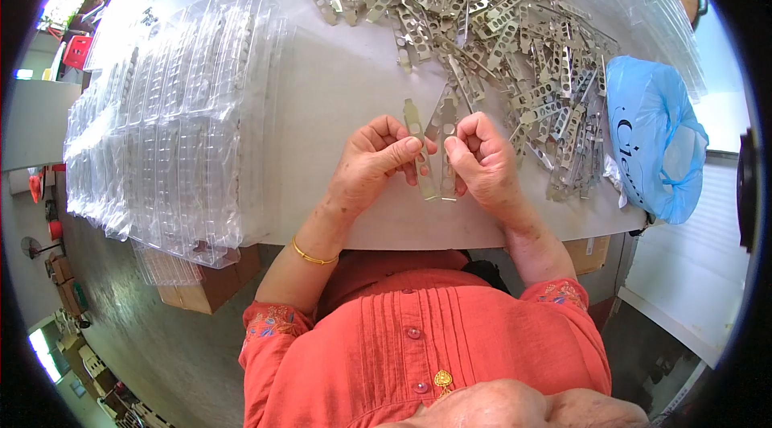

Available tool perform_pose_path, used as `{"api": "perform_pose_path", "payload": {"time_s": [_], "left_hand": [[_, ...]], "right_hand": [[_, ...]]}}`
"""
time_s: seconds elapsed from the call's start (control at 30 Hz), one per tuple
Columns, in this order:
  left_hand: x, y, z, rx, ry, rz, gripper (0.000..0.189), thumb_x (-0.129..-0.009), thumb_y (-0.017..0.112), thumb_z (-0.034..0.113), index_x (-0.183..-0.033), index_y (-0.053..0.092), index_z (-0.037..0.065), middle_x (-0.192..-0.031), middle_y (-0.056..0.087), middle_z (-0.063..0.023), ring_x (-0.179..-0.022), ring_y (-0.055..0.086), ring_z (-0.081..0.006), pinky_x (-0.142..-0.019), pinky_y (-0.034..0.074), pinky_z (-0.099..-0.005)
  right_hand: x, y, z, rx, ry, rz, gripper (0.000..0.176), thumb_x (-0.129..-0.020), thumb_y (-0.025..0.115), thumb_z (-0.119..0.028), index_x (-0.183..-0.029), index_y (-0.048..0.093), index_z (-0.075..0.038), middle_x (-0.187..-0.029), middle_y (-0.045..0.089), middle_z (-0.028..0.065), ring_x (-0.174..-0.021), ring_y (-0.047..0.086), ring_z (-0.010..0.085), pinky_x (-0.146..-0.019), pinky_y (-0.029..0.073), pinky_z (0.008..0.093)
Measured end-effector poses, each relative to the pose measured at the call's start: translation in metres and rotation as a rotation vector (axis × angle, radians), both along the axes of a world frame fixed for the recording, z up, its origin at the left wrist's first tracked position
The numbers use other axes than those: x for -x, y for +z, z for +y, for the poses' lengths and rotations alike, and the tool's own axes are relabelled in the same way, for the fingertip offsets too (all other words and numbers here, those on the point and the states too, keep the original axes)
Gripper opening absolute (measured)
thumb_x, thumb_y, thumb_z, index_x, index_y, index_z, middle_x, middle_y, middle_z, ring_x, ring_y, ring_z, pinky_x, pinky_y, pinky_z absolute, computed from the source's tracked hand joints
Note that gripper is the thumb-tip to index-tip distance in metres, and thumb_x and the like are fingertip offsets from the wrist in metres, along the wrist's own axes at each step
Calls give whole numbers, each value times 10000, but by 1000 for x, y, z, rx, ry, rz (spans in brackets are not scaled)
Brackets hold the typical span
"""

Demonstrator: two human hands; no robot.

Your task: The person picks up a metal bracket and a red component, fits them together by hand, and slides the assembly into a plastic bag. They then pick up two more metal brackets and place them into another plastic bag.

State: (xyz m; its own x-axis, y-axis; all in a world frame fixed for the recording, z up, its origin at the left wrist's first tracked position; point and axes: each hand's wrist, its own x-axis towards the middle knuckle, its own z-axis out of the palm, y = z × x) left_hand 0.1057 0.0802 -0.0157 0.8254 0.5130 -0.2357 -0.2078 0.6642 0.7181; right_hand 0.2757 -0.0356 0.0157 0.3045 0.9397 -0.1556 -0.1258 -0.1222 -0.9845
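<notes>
My left hand (381,156) pinches a thin metal bracket (412,119) between thumb and fingers; the strip stands nearly upright, with a tabbed upper end. Facing it, my right hand (486,164) is closed on another metal bracket (449,116), a flat strip with round holes. The lower ends of the two strips come close together between my hands, near the table's front edge. Just beyond my fingers spreads a large heap of similar brackets (458,14), with slots and holes punched in them. Fingers cover the middle of both held strips.
Stacked clear plastic trays (173,122) fill the left of the white table (322,98). A blue plastic bag (655,138) sits at the right edge, beside the heap. More clear plastic (635,2) lies at the back right. A cardboard box (205,283) is below the table's left side.
</notes>
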Motion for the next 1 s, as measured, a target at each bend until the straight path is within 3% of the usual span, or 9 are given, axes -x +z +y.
{"api": "perform_pose_path", "payload": {"time_s": [0.17, 0.33, 0.53, 1.0], "left_hand": [[-2, -1, -3, 30, 37, -14, 138, -949, 696, 117, -925, 565, 81, -954, 714, -138, -700, 671, -160, -582, 545, -279], [-1, 1, -1, -55, 37, 60, 170, -929, 729, 110, -942, 565, 68, -834, 657, -39, -605, 587, -92, -515, 496, -232], [-5, 4, -6, -158, 67, 126, 177, -935, 723, 97, -976, 563, 32, -812, 616, -23, -604, 574, -81, -521, 490, -229], [-6, 7, -10, -242, 25, 138, 125, -953, 662, 38, -1009, 550, 32, -911, 596, -26, -671, 592, -82, -564, 507, -229]], "right_hand": [[0, 0, 0, -20, -15, -15, 115, -986, 568, -23, -942, 471, -67, -691, 529, -29, -501, 475, 11, -414, 371, 204], [0, 4, -1, -48, -5, 51, 106, -989, 574, -32, -953, 483, -74, -686, 534, -27, -490, 492, 26, -416, 391, 203], [3, 1, -3, -4, 98, 114, 91, -1000, 576, -60, -967, 493, -71, -692, 547, -23, -492, 504, 35, -424, 401, 206], [3, 0, -1, 54, 96, 85, 100, -1004, 594, -94, -977, 504, -62, -687, 563, -24, -496, 508, 35, -428, 406, 205]]}}
